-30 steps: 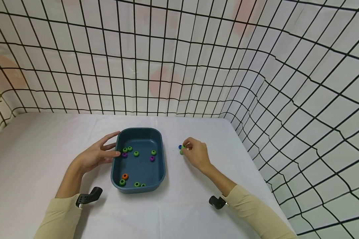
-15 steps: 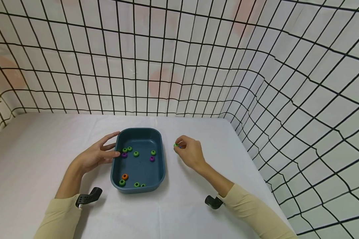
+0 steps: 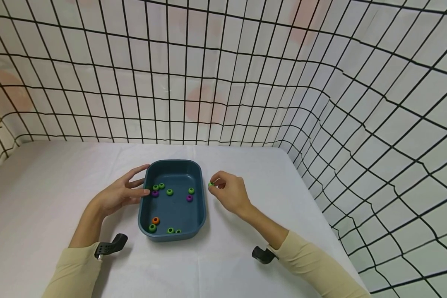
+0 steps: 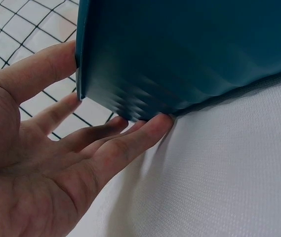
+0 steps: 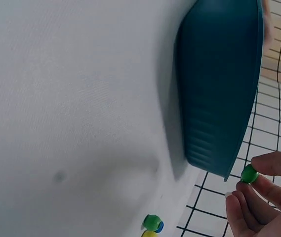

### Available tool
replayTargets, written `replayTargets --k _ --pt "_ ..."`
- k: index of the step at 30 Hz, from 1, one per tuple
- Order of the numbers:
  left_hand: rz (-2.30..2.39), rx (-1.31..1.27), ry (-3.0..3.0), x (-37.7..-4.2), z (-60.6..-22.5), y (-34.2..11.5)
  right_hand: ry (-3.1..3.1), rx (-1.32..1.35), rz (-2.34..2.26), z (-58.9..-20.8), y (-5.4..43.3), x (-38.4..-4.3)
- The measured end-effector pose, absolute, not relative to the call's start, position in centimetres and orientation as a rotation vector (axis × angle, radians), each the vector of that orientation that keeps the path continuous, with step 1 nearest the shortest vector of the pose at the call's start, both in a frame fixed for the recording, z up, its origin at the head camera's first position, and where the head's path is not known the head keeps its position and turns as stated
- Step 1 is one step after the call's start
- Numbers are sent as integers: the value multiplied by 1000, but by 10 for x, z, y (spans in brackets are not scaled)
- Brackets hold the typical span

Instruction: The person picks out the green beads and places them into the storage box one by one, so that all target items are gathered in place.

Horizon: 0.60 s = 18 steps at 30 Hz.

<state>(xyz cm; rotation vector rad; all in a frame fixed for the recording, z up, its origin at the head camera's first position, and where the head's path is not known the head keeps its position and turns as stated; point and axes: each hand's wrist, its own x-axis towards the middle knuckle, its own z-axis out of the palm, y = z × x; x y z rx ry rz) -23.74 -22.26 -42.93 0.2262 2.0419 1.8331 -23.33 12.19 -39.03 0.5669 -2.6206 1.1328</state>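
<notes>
My right hand (image 3: pixel 231 193) pinches a green bead (image 5: pixel 249 174) between thumb and fingertips, just off the right rim of a blue plastic tub (image 3: pixel 176 210). On the tub's other side, my left hand (image 3: pixel 115 193) touches the wall with spread, fairly straight fingers, as the left wrist view shows. Several green beads (image 3: pixel 169 192), purple beads (image 3: pixel 189 198) and one orange bead (image 3: pixel 155 220) lie inside the tub. Another green bead (image 5: pixel 152 222), a blue bead (image 5: pixel 160 227) and a yellowish bead (image 5: pixel 149 233) sit together on the cloth; my right hand hides them in the head view.
A white cloth (image 3: pixel 223 265) covers the table. Black wire mesh (image 3: pixel 186 99) stands along the back and right side, with white sheeting behind it. Each wrist wears a black camera, and the right one (image 3: pixel 263 255) hangs close above the cloth.
My right hand has come away from the loose beads and moved left to the tub's edge, carrying the green bead. The left hand and the tub have stayed in place.
</notes>
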Motion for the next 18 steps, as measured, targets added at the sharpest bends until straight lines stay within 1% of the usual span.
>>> replayTargets --k 18 --pt "1838 229 2037 -238 -429 -222 -2674 650 1163 -391 111 -224"
